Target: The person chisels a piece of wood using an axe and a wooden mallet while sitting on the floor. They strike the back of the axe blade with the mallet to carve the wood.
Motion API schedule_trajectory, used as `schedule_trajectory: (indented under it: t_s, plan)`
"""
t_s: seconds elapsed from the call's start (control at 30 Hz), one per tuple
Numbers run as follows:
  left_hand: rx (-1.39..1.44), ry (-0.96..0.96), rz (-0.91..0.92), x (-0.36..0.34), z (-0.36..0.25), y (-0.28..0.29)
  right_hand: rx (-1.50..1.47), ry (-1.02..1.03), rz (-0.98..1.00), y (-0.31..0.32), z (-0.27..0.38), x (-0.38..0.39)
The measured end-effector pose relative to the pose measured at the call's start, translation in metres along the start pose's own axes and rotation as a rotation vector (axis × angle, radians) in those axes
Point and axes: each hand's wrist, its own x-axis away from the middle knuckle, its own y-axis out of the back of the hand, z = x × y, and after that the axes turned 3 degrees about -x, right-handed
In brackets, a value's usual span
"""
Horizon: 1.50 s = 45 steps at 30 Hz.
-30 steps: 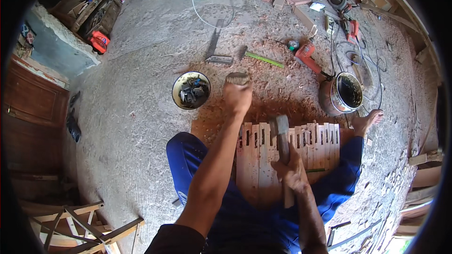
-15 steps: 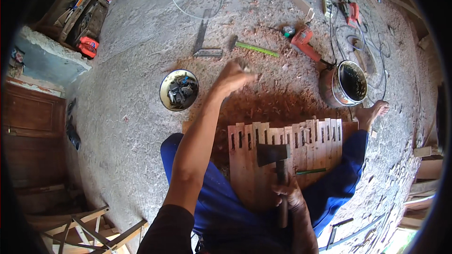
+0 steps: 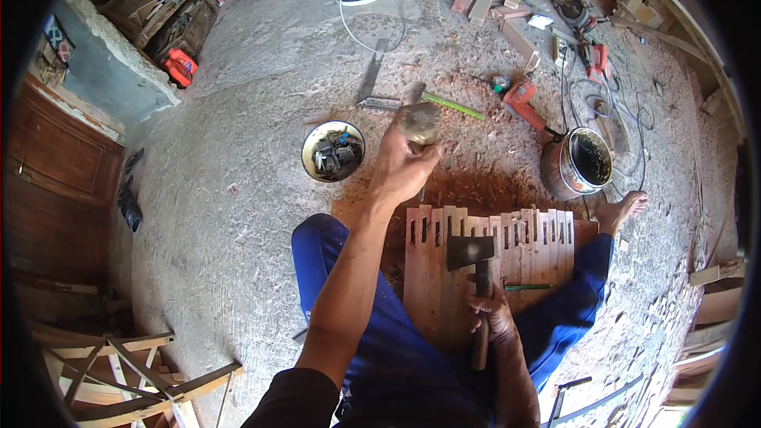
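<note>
My left hand (image 3: 399, 168) is raised beyond the boards and closed around a chisel, whose rounded, battered wooden handle top (image 3: 419, 124) sticks out above the fingers; a thin bit of blade shows below. In my right hand (image 3: 494, 313) is a hatchet (image 3: 470, 252), gripped by its wooden handle with the dark head up. Beneath the hatchet, between my legs, a row of narrow wooden boards (image 3: 428, 285) lies side by side, with dark slots cut near their far ends. A green pencil (image 3: 528, 287) rests across the boards on the right.
Beyond my left hand lie a try square (image 3: 380, 103) and a lime green-handled tool (image 3: 453, 105). A bowl of dark parts (image 3: 306, 150) stands left, a metal bucket (image 3: 552, 170) right. A red drill (image 3: 523, 101), cords and wood offcuts (image 3: 479, 10) lie farther off.
My left hand has turned, bringing the chisel's handle top into clear sight. The right hand still holds the hatchet over the boards. The whole view has shifted slightly.
</note>
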Motion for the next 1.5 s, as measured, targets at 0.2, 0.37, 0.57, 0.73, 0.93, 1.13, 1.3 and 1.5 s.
schedule_trajectory:
  t_s: [0.2,0.37,0.57,0.73,0.93,1.13,1.3,1.5]
  plan:
    - [-0.060,-0.261,-0.370,0.013,-0.007,-0.021,0.021,0.039,-0.006,-0.005,-0.003,0.005]
    - [0.111,-0.099,-0.360,0.005,0.028,-0.002,0.017,0.032,0.031,-0.004,-0.006,0.004]
    - [0.053,-0.044,-0.211,0.016,0.009,-0.005,0.022,0.034,0.026,0.000,-0.009,0.004]
    - [0.094,-0.028,-0.302,0.016,0.019,-0.011,0.027,0.021,0.008,-0.005,-0.006,0.007]
    - [0.050,-0.123,-0.306,0.010,0.040,-0.006,0.046,0.018,-0.002,-0.007,-0.004,0.008]
    - [0.200,-0.102,-0.356,0.013,0.040,0.000,0.032,0.021,0.001,-0.007,-0.005,0.009]
    - [0.355,-0.098,-0.310,0.013,0.054,0.028,0.048,0.017,-0.008,-0.013,-0.002,0.010]
    - [-0.031,-0.267,-0.203,0.018,0.038,-0.020,0.143,0.149,-0.015,-0.023,-0.001,0.006]
